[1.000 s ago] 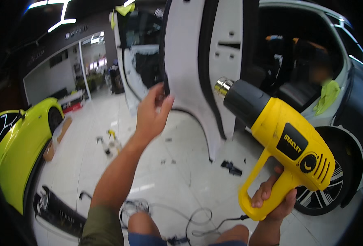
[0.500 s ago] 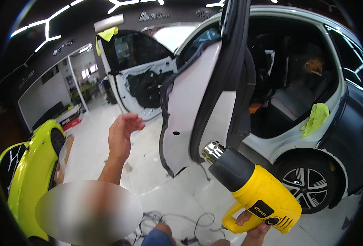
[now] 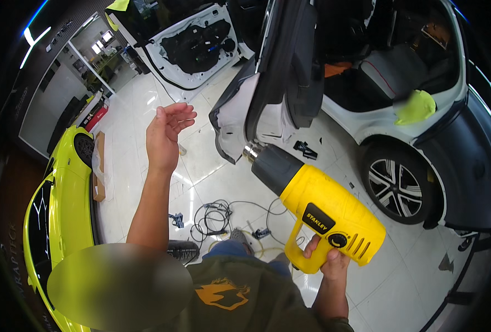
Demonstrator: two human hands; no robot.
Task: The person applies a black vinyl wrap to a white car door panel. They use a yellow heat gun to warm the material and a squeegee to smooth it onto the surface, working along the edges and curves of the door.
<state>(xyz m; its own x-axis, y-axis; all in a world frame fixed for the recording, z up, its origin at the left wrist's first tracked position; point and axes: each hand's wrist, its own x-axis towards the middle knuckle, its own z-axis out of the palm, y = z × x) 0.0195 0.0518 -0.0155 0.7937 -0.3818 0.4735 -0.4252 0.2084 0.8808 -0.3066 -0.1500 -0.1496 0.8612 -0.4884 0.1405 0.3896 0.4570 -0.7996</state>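
My right hand (image 3: 332,259) is wrapped round the handle of a yellow and black heat gun (image 3: 334,207). Its metal nozzle (image 3: 251,151) points up and left at the lower end of an open car door (image 3: 276,77), seen nearly edge-on. Whether nozzle and door touch, I cannot tell. White film (image 3: 234,122) with a dark, ragged border covers the door's outer side. To the left of the door, my left hand (image 3: 168,130) is raised with nothing in it, fingers stretched out and apart from the film.
The white car's rear wheel (image 3: 396,185) and a yellow-green cloth (image 3: 417,108) on its sill are at right. Behind stands another open door (image 3: 193,50) with its inner panel off. Coiled cable (image 3: 212,218) lies on the tiled floor. A lime car (image 3: 65,205) stands at left.
The view has tilted down, bringing my torso and more floor into sight. The heat gun and door now appear higher and further left. My left hand remains raised beside the door.
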